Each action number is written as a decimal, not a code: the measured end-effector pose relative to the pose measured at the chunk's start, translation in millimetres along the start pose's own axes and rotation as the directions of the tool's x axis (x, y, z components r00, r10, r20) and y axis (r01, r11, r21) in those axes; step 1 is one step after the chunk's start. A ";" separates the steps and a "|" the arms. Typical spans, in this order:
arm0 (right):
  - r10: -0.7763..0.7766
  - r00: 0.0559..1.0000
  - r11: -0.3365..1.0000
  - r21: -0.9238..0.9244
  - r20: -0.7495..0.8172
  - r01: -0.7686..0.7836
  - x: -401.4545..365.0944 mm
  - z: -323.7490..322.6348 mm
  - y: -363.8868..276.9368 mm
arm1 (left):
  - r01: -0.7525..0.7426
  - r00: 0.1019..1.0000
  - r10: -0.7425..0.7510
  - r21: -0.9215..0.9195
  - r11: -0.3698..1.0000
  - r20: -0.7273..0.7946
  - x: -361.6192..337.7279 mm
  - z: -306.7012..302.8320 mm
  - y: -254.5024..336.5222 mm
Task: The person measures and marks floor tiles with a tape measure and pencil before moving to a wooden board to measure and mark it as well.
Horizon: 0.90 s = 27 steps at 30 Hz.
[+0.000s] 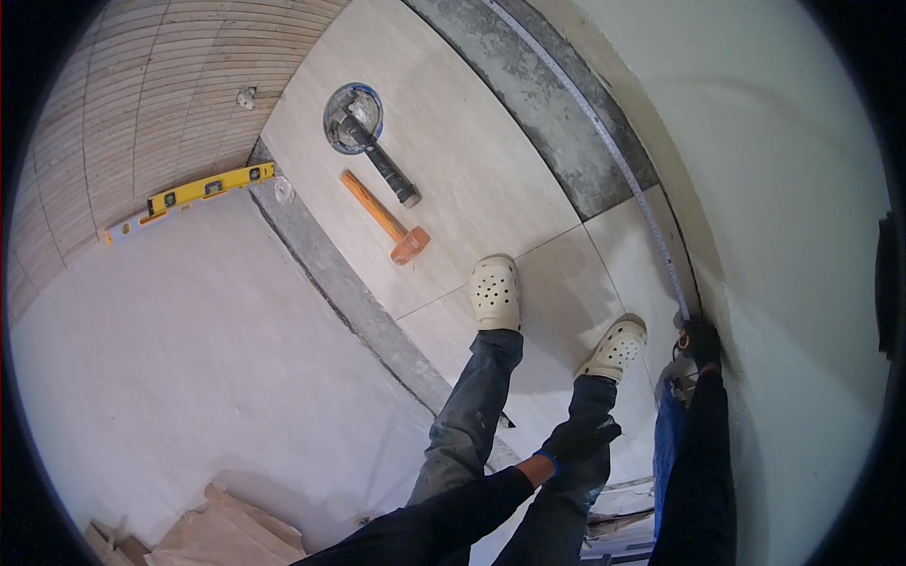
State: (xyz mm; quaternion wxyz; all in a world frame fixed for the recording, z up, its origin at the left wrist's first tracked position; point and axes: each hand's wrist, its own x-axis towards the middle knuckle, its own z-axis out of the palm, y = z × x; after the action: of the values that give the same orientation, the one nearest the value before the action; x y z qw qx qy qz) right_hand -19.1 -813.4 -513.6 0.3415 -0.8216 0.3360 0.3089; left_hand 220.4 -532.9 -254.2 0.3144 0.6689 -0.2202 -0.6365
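My right hand [700, 343], in a dark glove, is closed on a tape measure [684, 341] low by the wall at the right. Its pale blade [618, 156] runs out along the wall over the tile and the bare grey strip to the top edge of the view. My left hand [580, 441], gloved too, lies across my leg near the knee with its fingers stretched out. It holds nothing that I can see.
A wooden-handled mallet [385, 217] and a black-handled hammer [379, 160] lie on the large tile [472, 123]; the hammer's head rests over a round opening [354, 118]. A yellow spirit level [212, 186] lies by the ribbed wall [179, 85]. Brown paper [226, 533] is at lower left.
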 end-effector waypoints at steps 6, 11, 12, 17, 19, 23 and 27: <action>0.229 0.973 0.911 0.360 -0.037 -0.201 0.3 -24.2 -36.2 | 0.105 0.994 -0.105 0.046 0.993 0.008 2.5 13.1 -16.5; 0.192 0.981 0.918 0.349 0.031 -0.191 1.8 -23.0 -31.7 | 0.160 0.987 -0.160 -0.010 0.987 -0.001 3.0 9.9 -9.1; 0.189 0.982 0.916 0.358 0.016 -0.182 2.7 -20.8 -29.6 | 0.160 0.987 -0.160 -0.010 0.987 0.000 3.3 7.2 -6.1; 0.141 0.989 0.931 0.344 -0.038 -0.119 4.1 -7.8 -15.5 | 0.168 0.986 -0.167 -0.056 0.984 0.013 4.2 5.1 -5.4; 0.150 0.989 0.922 0.363 -0.007 -0.137 5.6 0.5 -5.7 | 0.171 0.985 -0.170 -0.043 0.984 0.020 4.1 3.6 -2.8; 0.065 0.997 0.989 0.133 -0.033 -0.060 1.7 -8.6 -21.0 | 0.151 0.984 -0.154 0.040 0.988 0.090 6.1 5.9 -9.5; 0.090 0.973 0.980 0.194 -0.211 -0.048 5.8 -6.3 -31.7 | -0.019 0.998 0.013 0.099 0.995 0.055 2.2 20.8 -33.0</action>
State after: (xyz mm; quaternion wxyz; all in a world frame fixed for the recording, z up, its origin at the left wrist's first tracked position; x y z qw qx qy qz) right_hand 10.2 -803.0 -503.0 0.3675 -0.8025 0.4276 0.1954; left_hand 196.6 -514.1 -278.8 0.2798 0.6643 -0.2655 -0.6403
